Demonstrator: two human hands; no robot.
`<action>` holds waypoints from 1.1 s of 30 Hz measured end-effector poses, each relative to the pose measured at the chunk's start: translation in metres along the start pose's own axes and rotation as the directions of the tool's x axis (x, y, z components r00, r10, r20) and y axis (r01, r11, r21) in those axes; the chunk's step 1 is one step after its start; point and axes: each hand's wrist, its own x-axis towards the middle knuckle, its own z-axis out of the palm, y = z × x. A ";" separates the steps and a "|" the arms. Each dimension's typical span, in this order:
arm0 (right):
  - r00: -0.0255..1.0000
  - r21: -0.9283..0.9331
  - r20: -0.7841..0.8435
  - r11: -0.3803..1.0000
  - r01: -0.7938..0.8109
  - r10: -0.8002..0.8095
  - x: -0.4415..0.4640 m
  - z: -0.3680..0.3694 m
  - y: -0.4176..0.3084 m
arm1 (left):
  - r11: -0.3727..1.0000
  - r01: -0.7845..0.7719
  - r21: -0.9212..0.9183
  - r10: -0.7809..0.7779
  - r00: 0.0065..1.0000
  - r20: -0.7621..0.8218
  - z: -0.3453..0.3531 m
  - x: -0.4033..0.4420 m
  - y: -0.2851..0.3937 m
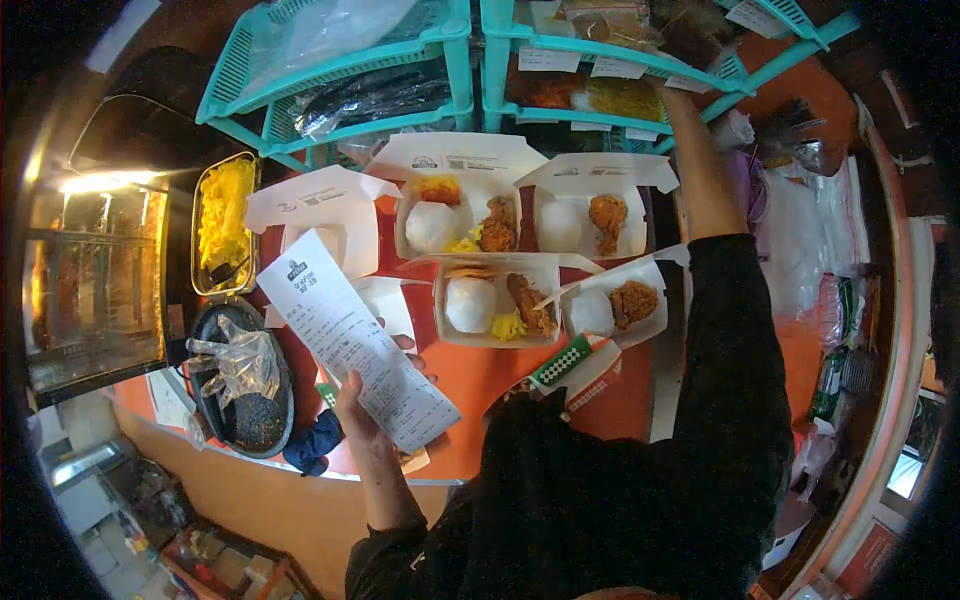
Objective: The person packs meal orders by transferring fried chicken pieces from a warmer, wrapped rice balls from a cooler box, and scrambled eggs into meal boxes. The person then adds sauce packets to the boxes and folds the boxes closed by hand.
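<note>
My left hand point(362, 410) is closed around a long printed receipt point(350, 340), its thumb over the edge and some fingers behind the paper. Stretched far forward, my right hand point(676, 104) reaches into the teal basket rack point(600, 62) at the upper right; its fingers are hidden there by the rack and labels. Several open white meal boxes point(470, 155) stand on the red-orange counter between my arms. Most hold a wrapped white round portion point(470, 304) and a piece of fried chicken point(608, 222); two also have yellow food point(509, 325).
A tray of shredded yellow food point(222, 220) stands at the left, beside a glass-fronted lit cabinet point(95, 280). Below it, a plastic bag point(245, 360) lies on a dark oval pan point(270, 420). Another teal rack point(345, 70) holds plastic packs. Plastic bags point(800, 240) line the right side.
</note>
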 end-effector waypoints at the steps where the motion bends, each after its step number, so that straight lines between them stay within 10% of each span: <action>1: 0.999 -0.080 -0.026 0.996 0.036 -0.038 -0.003 0.008 0.002 | 1.000 0.006 0.001 -0.006 1.000 -0.003 -0.005 0.000 0.000; 5: 0.983 -0.365 -0.089 0.923 0.120 -0.163 -0.014 0.015 0.012 | 1.000 0.010 -0.007 -0.009 1.000 0.020 -0.005 -0.002 0.001; 10: 0.932 0.278 -0.326 0.958 -0.064 0.157 -0.011 -0.040 0.016 | 0.999 0.028 -0.046 -0.024 0.997 0.072 0.004 -0.001 -0.003; 12: 0.964 0.404 -0.264 0.912 0.070 0.043 -0.018 -0.001 0.009 | 0.999 0.044 -0.005 -0.043 0.994 0.103 0.002 0.000 -0.003; 16: 0.926 0.294 -0.365 0.932 0.213 -0.097 -0.030 -0.090 0.031 | 1.000 0.030 -0.008 -0.029 0.994 0.104 0.005 -0.005 0.002; 18: 0.993 0.384 0.052 0.920 0.078 -0.106 -0.041 -0.127 0.036 | 1.000 -0.019 -0.015 0.019 1.000 -0.017 0.010 -0.010 0.005; 25: 0.986 0.734 -0.116 0.659 0.167 -0.121 -0.074 -0.263 0.081 | 0.997 -0.026 0.067 0.028 0.999 -0.020 -0.006 -0.005 0.005; 33: 0.880 0.881 -0.027 0.404 0.245 -0.474 -0.076 -0.238 -0.024 | 1.000 0.020 -0.019 -0.019 0.999 0.038 0.001 -0.003 -0.003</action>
